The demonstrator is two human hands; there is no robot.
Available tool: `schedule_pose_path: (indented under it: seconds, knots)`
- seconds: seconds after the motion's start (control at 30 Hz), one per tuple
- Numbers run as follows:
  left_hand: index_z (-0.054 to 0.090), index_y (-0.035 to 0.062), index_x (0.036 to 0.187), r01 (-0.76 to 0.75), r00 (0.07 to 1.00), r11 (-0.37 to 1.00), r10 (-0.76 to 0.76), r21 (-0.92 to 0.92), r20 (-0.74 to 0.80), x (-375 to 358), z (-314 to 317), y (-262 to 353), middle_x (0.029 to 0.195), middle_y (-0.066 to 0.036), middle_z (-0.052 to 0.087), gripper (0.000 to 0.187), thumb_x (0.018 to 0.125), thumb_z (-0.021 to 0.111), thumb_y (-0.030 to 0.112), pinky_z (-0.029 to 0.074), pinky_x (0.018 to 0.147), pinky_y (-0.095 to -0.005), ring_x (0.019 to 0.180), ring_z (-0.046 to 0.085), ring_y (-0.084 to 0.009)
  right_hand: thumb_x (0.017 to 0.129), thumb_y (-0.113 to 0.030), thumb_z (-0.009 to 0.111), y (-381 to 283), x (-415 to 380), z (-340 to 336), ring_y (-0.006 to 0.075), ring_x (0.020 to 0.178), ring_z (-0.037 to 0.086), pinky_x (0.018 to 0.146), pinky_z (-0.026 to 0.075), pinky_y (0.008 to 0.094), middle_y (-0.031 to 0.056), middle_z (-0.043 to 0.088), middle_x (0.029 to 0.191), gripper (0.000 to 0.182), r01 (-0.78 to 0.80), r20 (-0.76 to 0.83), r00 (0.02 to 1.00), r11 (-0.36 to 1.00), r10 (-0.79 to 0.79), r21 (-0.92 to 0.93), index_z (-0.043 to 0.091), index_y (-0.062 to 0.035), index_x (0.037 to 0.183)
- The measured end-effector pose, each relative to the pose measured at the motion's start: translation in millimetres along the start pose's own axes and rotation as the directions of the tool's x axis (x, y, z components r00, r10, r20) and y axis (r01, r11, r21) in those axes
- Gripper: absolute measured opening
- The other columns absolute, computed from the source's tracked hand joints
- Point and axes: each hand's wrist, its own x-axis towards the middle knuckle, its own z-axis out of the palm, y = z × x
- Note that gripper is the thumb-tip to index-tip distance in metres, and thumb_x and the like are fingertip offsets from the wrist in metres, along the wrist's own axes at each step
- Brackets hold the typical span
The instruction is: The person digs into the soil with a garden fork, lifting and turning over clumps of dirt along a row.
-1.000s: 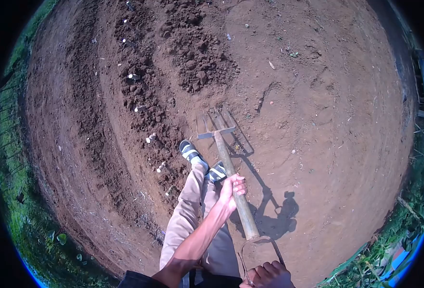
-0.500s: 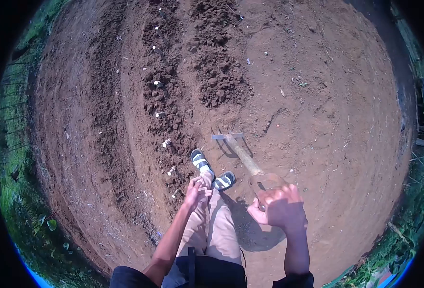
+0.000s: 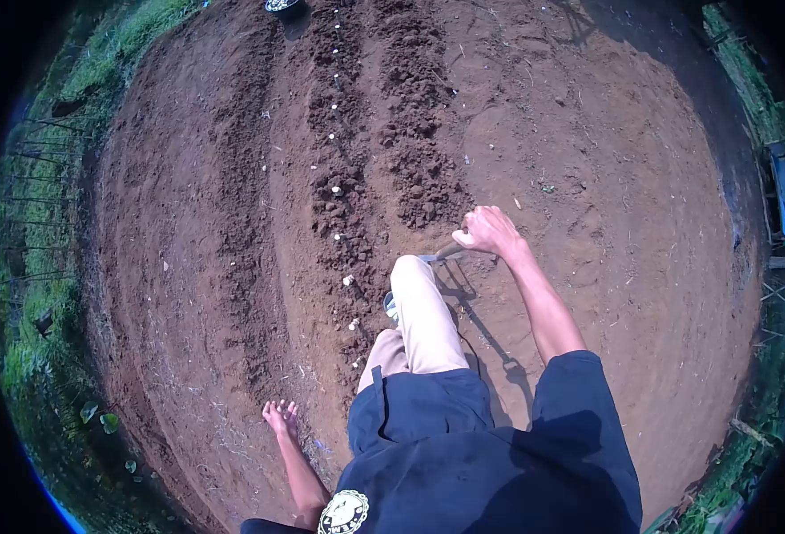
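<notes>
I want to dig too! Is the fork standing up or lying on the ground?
Standing up: the right hand grips the fork's handle from above, with the raised knee hiding its prongs.

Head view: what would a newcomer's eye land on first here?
Probably the right hand at mid-frame, gripping the handle of a metal digging fork that is mostly hidden behind the raised beige trouser leg. Next, the line of small white bulbs running up a dark furrow of loose red-brown soil left of centre. The left hand hangs open and empty at lower left.
</notes>
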Motion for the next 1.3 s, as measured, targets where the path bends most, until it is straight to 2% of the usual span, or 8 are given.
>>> schedule_pose_path:
  seconds: [0.13, 0.23, 0.4, 0.5, 0.63, 0.8, 1.1, 1.3]
  knots:
    - [0.022, 0.0176, 0.125, 0.059, 0.989, 0.996, -0.068, 0.071, 0.133, -34, 30, -27, 0.118, -0.016, 0.043, 0.044, 0.089, 0.046, 0.024, 0.049, 0.071, -0.0444, 0.086, 0.056, -0.0341, 0.069, -0.036, 0.05, -3, -3, 7, 0.0335, 0.051, 0.057, 0.056, 0.049, 0.0406, 0.0228, 0.053, 0.051, 0.042, 0.03, -0.033, 0.999, 1.0, -0.03, -0.009, 0.063, 0.0029, 0.062]
    - [0.021, 0.0172, 0.125, 0.195, 0.962, 0.97, -0.218, 0.143, 0.164, -52, 51, -47, 0.119, -0.018, 0.042, 0.045, 0.088, 0.046, 0.023, 0.051, 0.064, -0.0424, 0.08, 0.058, -0.0334, 0.069, -0.036, 0.05, -8, -13, 7, 0.034, 0.05, 0.057, 0.056, 0.048, 0.0408, 0.0228, 0.053, 0.05, 0.044, 0.07, -0.055, 0.996, 0.997, -0.07, 0.008, 0.06, 0.0054, 0.058]
    - [0.021, 0.0165, 0.128, 0.119, 0.948, 0.927, -0.212, 0.355, 0.237, -58, 60, -58, 0.12, -0.018, 0.042, 0.047, 0.088, 0.046, 0.022, 0.051, 0.06, -0.0386, 0.076, 0.06, -0.0308, 0.068, -0.04, 0.051, -6, -25, 29, 0.0352, 0.055, 0.059, 0.059, 0.048, 0.0418, 0.0233, 0.055, 0.055, 0.046, 0.116, -0.075, 0.991, 0.992, -0.112, 0.056, 0.06, 0.0033, 0.056]
    - [0.023, 0.0154, 0.127, 0.138, 0.934, 0.911, -0.25, 0.388, 0.254, -63, 59, -42, 0.118, -0.017, 0.044, 0.046, 0.088, 0.047, 0.022, 0.052, 0.06, -0.038, 0.074, 0.059, -0.0292, 0.068, -0.04, 0.05, -6, -34, 38, 0.0352, 0.058, 0.06, 0.061, 0.048, 0.0424, 0.0235, 0.056, 0.056, 0.046, 0.091, -0.056, 0.994, 0.996, -0.09, 0.024, 0.061, 0.003, 0.058]
    - [0.026, 0.0163, 0.125, 0.086, 0.963, 0.922, -0.175, 0.378, 0.207, -57, 69, -21, 0.111, -0.014, 0.046, 0.042, 0.088, 0.047, 0.023, 0.053, 0.062, -0.0403, 0.072, 0.06, -0.0287, 0.068, -0.04, 0.05, -7, -42, 37, 0.0363, 0.057, 0.059, 0.061, 0.048, 0.0436, 0.0231, 0.056, 0.057, 0.046, 0.091, -0.008, 0.996, 0.993, -0.09, 0.076, 0.061, 0.0035, 0.057]
    - [0.026, 0.017, 0.125, 0.031, 0.949, 0.936, -0.138, 0.351, 0.282, -49, 84, -4, 0.111, -0.014, 0.045, 0.045, 0.087, 0.05, 0.023, 0.053, 0.063, -0.0395, 0.071, 0.06, -0.0269, 0.067, -0.038, 0.049, -6, -43, 38, 0.0361, 0.055, 0.058, 0.06, 0.048, 0.0434, 0.0234, 0.056, 0.055, 0.045, 0.107, -0.01, 0.994, 0.991, -0.107, 0.081, 0.06, 0.0038, 0.056]
    - [0.03, 0.016, 0.124, -0.005, 0.945, 0.906, -0.134, 0.424, 0.299, -59, 112, 5, 0.109, -0.013, 0.046, 0.041, 0.087, 0.049, 0.022, 0.052, 0.062, -0.0371, 0.071, 0.061, -0.0261, 0.067, -0.036, 0.048, 18, -56, 43, 0.0331, 0.049, 0.057, 0.055, 0.047, 0.0432, 0.0211, 0.053, 0.051, 0.039, 0.136, -0.027, 0.991, 0.986, -0.134, 0.093, 0.061, -0.0011, 0.057]
    - [0.032, 0.0152, 0.123, 0.047, 0.958, 0.879, -0.174, 0.475, 0.226, -67, 126, 9, 0.106, -0.012, 0.047, 0.039, 0.088, 0.049, 0.021, 0.052, 0.06, -0.0364, 0.067, 0.062, -0.0244, 0.066, -0.035, 0.051, 33, -65, 47, 0.0319, 0.052, 0.058, 0.056, 0.047, 0.0421, 0.0183, 0.057, 0.055, 0.032, 0.051, 0.069, 0.996, 0.991, -0.06, 0.126, 0.062, -0.0058, 0.061]
